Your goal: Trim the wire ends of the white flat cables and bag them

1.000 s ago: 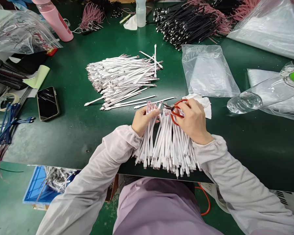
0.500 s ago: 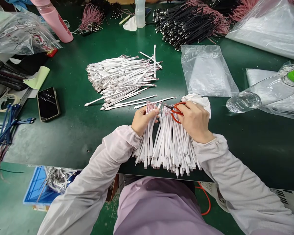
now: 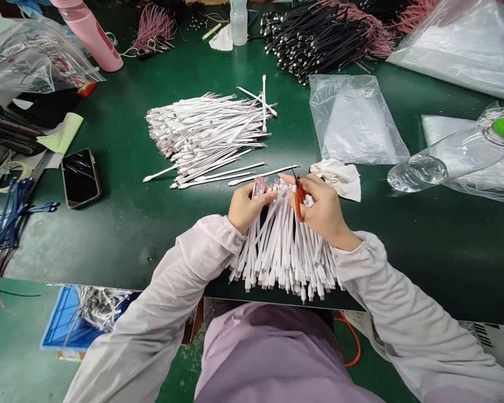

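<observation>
My left hand (image 3: 250,208) grips the top of a thick bundle of white flat cables (image 3: 283,252), whose frayed pink-tipped wire ends stick out above my fingers. The connector ends hang down over the table edge. My right hand (image 3: 323,206) holds small red-handled snips (image 3: 299,197) upright against the bundle's top, and their thin dark blades point away from me. Beyond my hands lies a large pile of similar white cables (image 3: 205,131), with several loose ones (image 3: 243,176) just in front of it. A crumpled white cloth (image 3: 339,179) lies right of my right hand.
The green workbench (image 3: 121,240) holds a black cable heap (image 3: 323,39), clear plastic bags (image 3: 355,120), a plastic bottle (image 3: 449,157), a phone (image 3: 80,178), a pink bottle (image 3: 90,36), and blue wires (image 3: 8,235). A blue crate (image 3: 63,319) sits below the near edge.
My right hand has turned the red snips from lying sideways to nearly upright, and has moved off the white cloth. My left hand and the bundle have barely moved.
</observation>
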Motion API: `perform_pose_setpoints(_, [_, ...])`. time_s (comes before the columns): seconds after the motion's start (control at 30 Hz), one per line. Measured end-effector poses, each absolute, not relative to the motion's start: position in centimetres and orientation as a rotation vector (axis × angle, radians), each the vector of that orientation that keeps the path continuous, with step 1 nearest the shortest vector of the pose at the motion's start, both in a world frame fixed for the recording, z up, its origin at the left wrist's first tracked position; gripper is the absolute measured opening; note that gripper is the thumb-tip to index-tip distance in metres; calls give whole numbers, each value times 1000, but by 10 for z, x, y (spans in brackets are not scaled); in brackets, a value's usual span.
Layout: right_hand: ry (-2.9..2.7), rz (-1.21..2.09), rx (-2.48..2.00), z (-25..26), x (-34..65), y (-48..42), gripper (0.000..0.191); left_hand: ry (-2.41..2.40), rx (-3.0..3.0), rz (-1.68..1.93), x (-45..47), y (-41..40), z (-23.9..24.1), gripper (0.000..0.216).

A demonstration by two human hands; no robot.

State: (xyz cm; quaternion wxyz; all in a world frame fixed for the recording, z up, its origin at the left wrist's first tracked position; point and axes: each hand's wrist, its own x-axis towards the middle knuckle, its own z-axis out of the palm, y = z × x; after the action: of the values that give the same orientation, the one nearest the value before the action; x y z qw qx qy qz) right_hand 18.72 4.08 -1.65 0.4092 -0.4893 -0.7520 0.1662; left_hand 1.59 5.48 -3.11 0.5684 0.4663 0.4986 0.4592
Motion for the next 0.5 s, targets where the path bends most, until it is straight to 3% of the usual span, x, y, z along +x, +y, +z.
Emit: perform_pose_setpoints(0.5, [-1894, 276, -1225, -21, 190, 40, 17, 1186, 1196, 1063, 13, 56, -28, 32])
